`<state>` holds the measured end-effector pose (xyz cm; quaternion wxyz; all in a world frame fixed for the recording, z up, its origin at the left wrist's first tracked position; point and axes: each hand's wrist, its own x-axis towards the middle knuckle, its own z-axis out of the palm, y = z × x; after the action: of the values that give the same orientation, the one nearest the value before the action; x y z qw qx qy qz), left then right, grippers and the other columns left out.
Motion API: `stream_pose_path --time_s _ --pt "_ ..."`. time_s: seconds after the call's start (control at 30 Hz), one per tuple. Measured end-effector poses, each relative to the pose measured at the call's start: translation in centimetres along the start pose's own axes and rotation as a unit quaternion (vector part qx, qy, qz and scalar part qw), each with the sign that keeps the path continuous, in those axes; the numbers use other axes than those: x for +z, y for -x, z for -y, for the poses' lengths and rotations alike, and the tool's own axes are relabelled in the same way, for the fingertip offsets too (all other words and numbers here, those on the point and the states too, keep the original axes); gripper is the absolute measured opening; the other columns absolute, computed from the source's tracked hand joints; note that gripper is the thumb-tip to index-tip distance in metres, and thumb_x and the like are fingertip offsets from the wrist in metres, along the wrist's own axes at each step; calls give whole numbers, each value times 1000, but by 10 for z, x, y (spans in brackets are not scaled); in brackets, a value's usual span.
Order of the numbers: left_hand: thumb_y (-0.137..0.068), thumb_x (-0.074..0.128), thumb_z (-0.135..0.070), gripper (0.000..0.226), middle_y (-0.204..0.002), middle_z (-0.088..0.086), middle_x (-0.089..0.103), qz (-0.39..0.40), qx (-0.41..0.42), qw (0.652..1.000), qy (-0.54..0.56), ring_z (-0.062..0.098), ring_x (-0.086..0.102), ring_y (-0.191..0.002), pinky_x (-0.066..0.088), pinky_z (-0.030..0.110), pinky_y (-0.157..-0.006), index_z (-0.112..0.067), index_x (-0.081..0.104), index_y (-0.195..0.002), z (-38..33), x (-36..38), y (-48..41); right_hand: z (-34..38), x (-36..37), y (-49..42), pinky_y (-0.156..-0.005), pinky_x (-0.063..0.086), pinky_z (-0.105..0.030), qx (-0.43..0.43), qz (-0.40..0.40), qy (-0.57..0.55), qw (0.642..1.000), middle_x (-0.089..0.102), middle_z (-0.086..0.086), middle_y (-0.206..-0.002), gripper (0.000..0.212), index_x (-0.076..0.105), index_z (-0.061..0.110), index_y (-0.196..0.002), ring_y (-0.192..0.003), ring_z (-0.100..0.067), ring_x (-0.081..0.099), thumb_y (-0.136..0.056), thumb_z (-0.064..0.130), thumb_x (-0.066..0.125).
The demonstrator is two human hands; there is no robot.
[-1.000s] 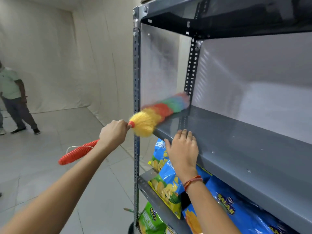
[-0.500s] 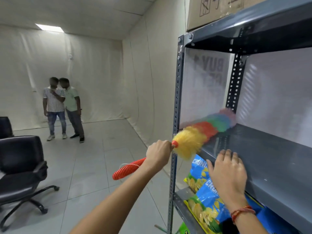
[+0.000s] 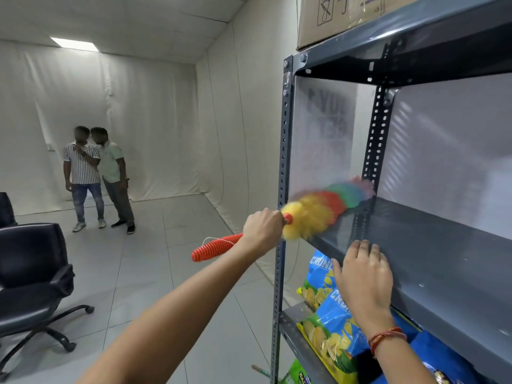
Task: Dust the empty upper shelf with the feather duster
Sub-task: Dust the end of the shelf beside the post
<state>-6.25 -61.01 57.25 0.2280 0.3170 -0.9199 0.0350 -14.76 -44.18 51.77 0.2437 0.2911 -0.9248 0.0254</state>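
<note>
My left hand (image 3: 261,227) grips the feather duster (image 3: 318,210) by its red ribbed handle, just behind the yellow end of the head. The multicoloured head lies blurred across the left end of the empty grey upper shelf (image 3: 432,245), reaching from the front left post toward the rear post. My right hand (image 3: 364,278) rests flat on the shelf's front edge, fingers spread, holding nothing. A red thread band sits on that wrist.
Blue and green snack bags (image 3: 332,322) fill the shelf below. A cardboard box (image 3: 340,18) stands on the top shelf. A black office chair (image 3: 33,278) is at the left. Two people (image 3: 97,176) stand at the far curtain wall across the tiled floor.
My view has swung left and up, bringing the room, chair and people into sight. The duster stays at the shelf's left end, blurred with motion. My right hand remains on the shelf edge.
</note>
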Motion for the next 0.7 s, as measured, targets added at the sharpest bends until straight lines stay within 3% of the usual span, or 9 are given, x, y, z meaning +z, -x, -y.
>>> stream_pose_path --time_s 0.1,0.27,0.43,0.6,0.7 --pt "-100 41 -31 36 -82 11 67 28 22 999 34 29 66 -67 53 35 -61 -5 67 -101 -13 12 13 1 0 1 -105 42 -38 -2 -2 -3 1000 54 -19 -136 68 45 -3 -132 -126 -32 50 -92 51 43" --pt "-99 45 -17 23 -95 11 68 17 -74 997 -26 28 68 -82 49 35 -64 -7 63 -108 13 4 8 -1 4 -1 -108 38 -37 -9 -9 -1 1000 49 -18 -141 67 39 -2 -136 -130 -31 45 -95 51 36" --pt "-98 46 -32 28 -88 10 67 13 6 1000 22 31 67 -78 50 37 -61 -11 63 -105 -23 8 23 -1 4 -1 -105 42 -39 -10 0 6 1000 54 -19 -136 68 44 -3 -133 -127 -33 50 -91 50 45" --pt "-100 42 -28 29 -99 11 68 4 -28 999 -24 31 67 -90 48 35 -68 -10 62 -113 -13 9 17 -1 3 -1 -104 44 -39 -7 1 -3 1000 55 -20 -135 68 45 -4 -132 -125 -33 51 -91 50 47" --pt "-100 35 -38 39 -94 11 69 -8 25 1000 0 30 68 -83 48 35 -64 -15 62 -117 -10 13 25 0 4 -2 -106 41 -39 -10 5 -7 1000 51 -20 -139 68 42 -3 -135 -128 -33 48 -93 50 44"
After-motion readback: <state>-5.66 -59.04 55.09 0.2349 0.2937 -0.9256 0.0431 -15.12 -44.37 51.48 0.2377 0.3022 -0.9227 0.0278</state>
